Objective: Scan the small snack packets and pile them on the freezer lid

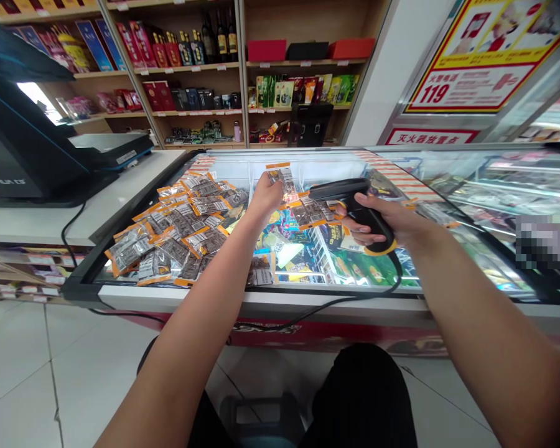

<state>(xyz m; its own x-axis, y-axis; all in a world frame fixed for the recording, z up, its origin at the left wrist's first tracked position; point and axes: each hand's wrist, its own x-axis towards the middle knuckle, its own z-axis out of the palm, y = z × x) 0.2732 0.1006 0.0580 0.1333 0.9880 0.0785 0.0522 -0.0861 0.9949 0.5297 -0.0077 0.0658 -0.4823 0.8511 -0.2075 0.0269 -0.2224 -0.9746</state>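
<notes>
Over the freezer's glass top, my left hand (267,194) grips a small snack packet (284,177) with orange ends, held raised. My right hand (378,219) is wrapped round the handle of a black barcode scanner (340,186) with a yellow-trimmed base. The scanner's head points left toward the packet. Below and between the hands lie more orange-edged packets (305,213). To the left of my left hand, a big loose pile of similar packets (177,221) covers the glass. One more packet (433,213) lies beyond my right wrist.
The chest freezer (308,300) holds bagged goods under its glass. The scanner's black cable (336,303) droops over its front edge. A checkout machine (32,137) stands on the white counter (23,224) at left. Stocked shelves (191,65) line the back; a stool (261,414) is below me.
</notes>
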